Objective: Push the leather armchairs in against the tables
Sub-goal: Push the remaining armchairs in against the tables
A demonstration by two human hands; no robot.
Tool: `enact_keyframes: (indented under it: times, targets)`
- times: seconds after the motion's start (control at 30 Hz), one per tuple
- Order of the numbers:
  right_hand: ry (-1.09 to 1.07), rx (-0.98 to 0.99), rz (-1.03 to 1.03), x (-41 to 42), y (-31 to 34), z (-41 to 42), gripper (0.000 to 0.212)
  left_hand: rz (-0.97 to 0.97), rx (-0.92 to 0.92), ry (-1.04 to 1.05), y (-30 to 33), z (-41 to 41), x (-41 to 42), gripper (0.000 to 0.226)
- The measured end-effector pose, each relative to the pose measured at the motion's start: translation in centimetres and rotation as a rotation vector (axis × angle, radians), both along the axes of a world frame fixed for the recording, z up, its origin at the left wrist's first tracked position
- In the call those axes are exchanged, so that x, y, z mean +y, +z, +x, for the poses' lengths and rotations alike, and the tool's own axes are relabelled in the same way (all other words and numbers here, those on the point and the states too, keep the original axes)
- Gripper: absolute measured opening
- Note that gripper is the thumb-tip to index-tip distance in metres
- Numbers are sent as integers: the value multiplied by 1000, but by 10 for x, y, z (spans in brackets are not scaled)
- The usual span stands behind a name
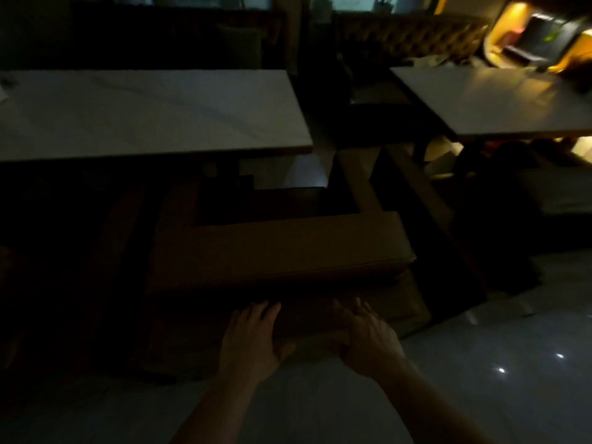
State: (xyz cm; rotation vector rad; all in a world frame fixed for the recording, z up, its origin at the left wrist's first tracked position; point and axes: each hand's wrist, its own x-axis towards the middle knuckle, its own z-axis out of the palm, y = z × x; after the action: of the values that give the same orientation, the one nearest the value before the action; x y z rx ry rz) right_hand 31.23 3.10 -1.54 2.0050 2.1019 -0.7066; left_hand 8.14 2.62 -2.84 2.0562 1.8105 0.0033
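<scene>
A brown leather armchair stands in front of me in dim light, its thick backrest toward me and its seat facing a white-topped table. The chair's front reaches just under the table's near edge. My left hand and my right hand lie flat against the back face of the backrest, fingers spread and pointing forward, holding nothing. A second white-topped table stands at the right.
Another dark armchair sits at the right table, with a narrow aisle between the two chairs. A tufted bench runs along the far wall. Glossy pale floor tiles spread around me. The left side is too dark to read.
</scene>
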Motion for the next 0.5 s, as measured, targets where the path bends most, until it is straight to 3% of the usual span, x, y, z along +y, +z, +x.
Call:
enact_keyframes:
  times: [0.13,0.33,0.5]
  targets:
    - [-45,24,25,-16,35,79,88,-39,-17,-72,34,83,-5,83]
    - [-149,60,70,-51,72,238,77,63,-77,-131,77,243,-22,68]
    - [-273,65,89,-88,94,389,87,98,-136,-192,107,384,-35,67]
